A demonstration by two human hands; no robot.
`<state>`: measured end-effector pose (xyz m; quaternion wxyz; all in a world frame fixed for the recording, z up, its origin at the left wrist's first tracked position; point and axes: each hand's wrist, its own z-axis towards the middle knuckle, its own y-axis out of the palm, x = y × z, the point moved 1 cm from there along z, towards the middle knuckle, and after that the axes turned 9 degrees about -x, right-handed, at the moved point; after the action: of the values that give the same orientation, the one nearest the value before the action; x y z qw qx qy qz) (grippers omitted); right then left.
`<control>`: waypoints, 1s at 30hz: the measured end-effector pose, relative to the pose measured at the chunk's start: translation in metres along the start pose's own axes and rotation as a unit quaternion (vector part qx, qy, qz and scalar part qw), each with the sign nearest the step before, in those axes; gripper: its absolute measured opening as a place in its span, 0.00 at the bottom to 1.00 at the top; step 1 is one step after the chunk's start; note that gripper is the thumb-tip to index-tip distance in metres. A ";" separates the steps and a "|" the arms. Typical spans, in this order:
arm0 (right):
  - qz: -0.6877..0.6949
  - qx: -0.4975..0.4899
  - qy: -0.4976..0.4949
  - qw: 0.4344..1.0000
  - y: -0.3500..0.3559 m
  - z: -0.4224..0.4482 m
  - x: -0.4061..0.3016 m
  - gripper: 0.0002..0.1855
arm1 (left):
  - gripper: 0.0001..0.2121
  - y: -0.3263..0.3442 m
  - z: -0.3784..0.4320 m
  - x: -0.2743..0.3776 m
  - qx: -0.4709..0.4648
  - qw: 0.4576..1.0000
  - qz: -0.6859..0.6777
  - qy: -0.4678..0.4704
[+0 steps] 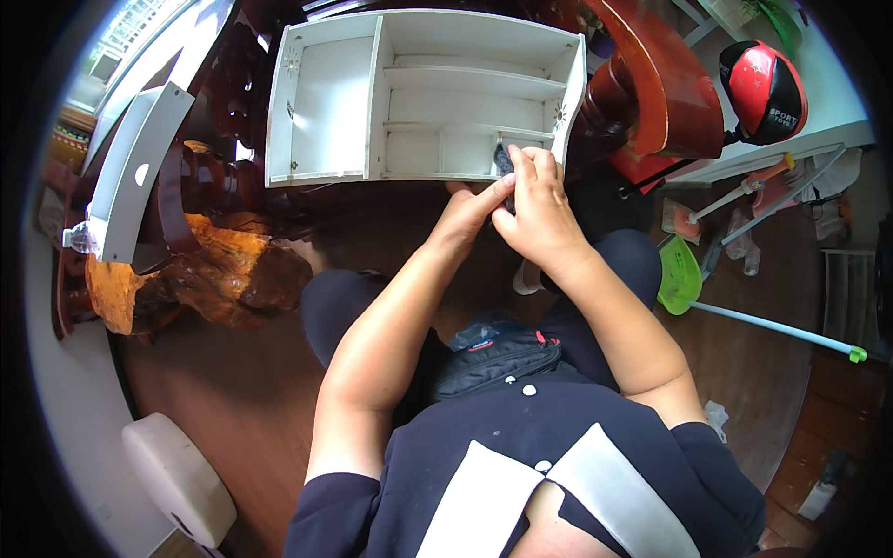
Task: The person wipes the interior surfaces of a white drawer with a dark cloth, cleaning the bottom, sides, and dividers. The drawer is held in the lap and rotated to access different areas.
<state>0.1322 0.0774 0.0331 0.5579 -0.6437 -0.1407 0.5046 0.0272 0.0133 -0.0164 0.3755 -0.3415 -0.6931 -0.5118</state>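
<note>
A white wooden shelf unit (377,104) with several compartments lies open side up before me, sunburst cut-outs in its ends. My right hand (537,192) holds a small dark grey cloth (502,160) at the unit's lower right corner compartment. Part of the cloth is hidden under the fingers. My left hand (471,213) is at the near edge of the unit, its thumb reaching to the cloth and the right hand. The other left fingers are mostly hidden, and what they grip cannot be made out.
A separate white curved panel piece (139,167) stands at left beside a clear plastic bottle (80,238). Carved dark wood furniture (656,77) flanks the unit. A red and black punching ball (764,91), a green dustpan (679,275) and a black bag (499,363) on my lap are in view.
</note>
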 end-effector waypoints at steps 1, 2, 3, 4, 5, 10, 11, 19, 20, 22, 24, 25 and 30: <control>0.029 -0.016 -0.011 0.999 -0.003 -0.003 0.002 0.28 | 0.31 0.001 0.001 0.000 0.007 1.000 -0.003 0.003; 0.034 -0.012 -0.025 0.999 -0.003 -0.007 0.006 0.27 | 0.27 -0.003 0.003 -0.004 0.020 0.998 -0.025 -0.054; 0.056 -0.014 -0.030 0.998 -0.010 -0.008 0.012 0.25 | 0.27 -0.001 0.004 -0.005 0.030 0.997 -0.038 -0.065; 0.078 -0.018 -0.036 0.996 -0.021 -0.006 0.016 0.24 | 0.27 0.000 0.003 -0.007 0.042 0.995 -0.052 -0.076; 0.100 -0.021 -0.043 0.994 -0.032 -0.004 0.018 0.23 | 0.28 0.000 0.003 -0.006 0.045 0.995 -0.057 -0.075; 0.246 0.144 0.110 0.952 -0.050 0.020 0.061 0.32 | 0.35 0.001 0.011 -0.014 0.055 0.997 -0.049 -0.001; 0.324 0.113 0.141 0.928 -0.040 0.026 0.075 0.38 | 0.32 0.001 0.013 -0.018 0.064 0.997 -0.046 0.008; 0.653 -0.014 0.108 0.749 -0.001 0.054 0.087 0.42 | 0.25 0.012 0.001 -0.015 0.105 0.994 -0.010 0.022; 0.672 0.006 0.106 0.733 0.012 0.055 0.090 0.42 | 0.25 0.012 0.000 -0.018 0.110 0.994 -0.010 -0.002; 0.680 0.020 0.080 0.728 0.020 0.058 0.090 0.42 | 0.24 0.012 -0.007 -0.023 0.124 0.991 -0.010 -0.049; 0.667 0.066 0.103 0.735 0.024 0.058 0.089 0.43 | 0.22 0.015 -0.013 -0.019 0.167 0.983 0.020 -0.076; 0.660 0.089 0.114 0.738 0.024 0.058 0.088 0.43 | 0.22 0.019 -0.015 -0.014 0.188 0.978 0.035 -0.088; 0.676 0.081 0.077 0.729 0.011 0.063 0.084 0.38 | 0.07 0.034 -0.029 0.020 0.153 0.988 0.015 -0.014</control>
<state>0.1155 0.1724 -0.0095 0.1283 -0.5577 0.4163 0.7066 0.0518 -0.0046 0.0218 0.4211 -0.2977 -0.7634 -0.3890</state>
